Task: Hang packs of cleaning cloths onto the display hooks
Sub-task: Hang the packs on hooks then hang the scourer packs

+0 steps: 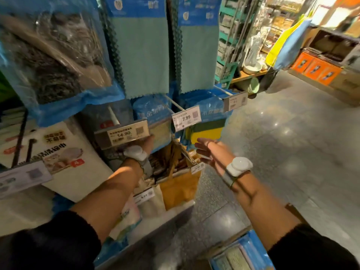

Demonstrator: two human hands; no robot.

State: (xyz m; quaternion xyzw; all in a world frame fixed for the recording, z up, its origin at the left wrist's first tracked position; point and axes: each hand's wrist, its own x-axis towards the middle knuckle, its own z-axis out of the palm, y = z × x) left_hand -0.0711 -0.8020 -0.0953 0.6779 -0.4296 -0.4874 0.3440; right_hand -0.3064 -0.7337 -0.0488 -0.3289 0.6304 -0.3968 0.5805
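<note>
1. Nearest, at the bottom right edge, lies a blue-edged pack (239, 254), partly cut off by the frame. What it rests on is not visible. It may be stock waiting to be hung.
2. The left hand (148, 142) reaches up under the 14.90 price tag (124, 133), at the foot of the tan-cloth pack (160, 131). Its fingers are hidden behind the tag, so I cannot tell whether it grips that pack or only touches it.
3. The right hand (207, 150) hovers just below the green-and-yellow cloth pack (206, 130), fingers loosely spread and holding nothing.
4. Neither hand visibly carries a loose pack. The step in hand therefore looks like settling or straightening packs that already hang on the middle row.
5. The next move probably calls for taking a fresh pack and finding the hang hole in its header. The pack would then slide onto the white hook rod (175, 103). The 7.99 price tag (186, 118) sits at that rod's near tip, so the pack likely has to be threaded past it.
6. The hanging packs are soft, glossy bags with blue printed tops and flat folded cloths inside. Farther up, teal cloths (144, 55) with zigzag edges hang under blue header cards. All of them look limp and light, so they are likely to swing and flex when handled.
</note>
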